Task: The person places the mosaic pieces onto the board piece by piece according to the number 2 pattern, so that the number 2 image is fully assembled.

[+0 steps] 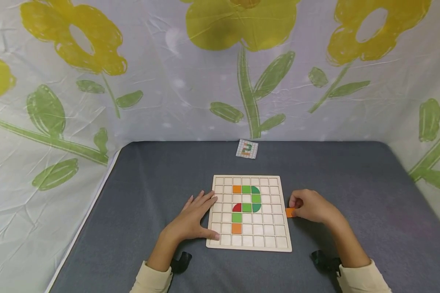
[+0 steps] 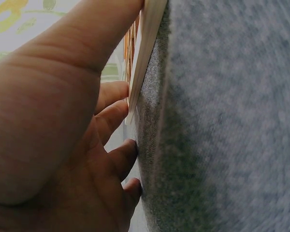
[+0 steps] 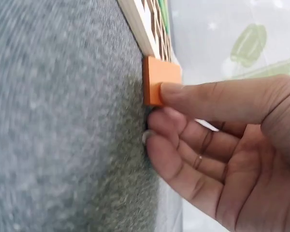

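Observation:
A pale wooden grid board lies on the grey table, with orange, green and red tiles set in its squares in a hooked shape. My left hand rests with spread fingers on the board's left edge, the thumb near its lower corner. In the left wrist view the thumb and fingertips touch the board's side. Just off the board's right edge, my right hand pinches an orange square tile. The thumb lies on the tile's face, and the other fingers are curled below it, near the cloth.
A small picture card with a similar coloured pattern on a grid lies at the table's back edge. Dark straps show near both wrists. A white cloth with printed yellow flowers hangs behind and beside the grey table.

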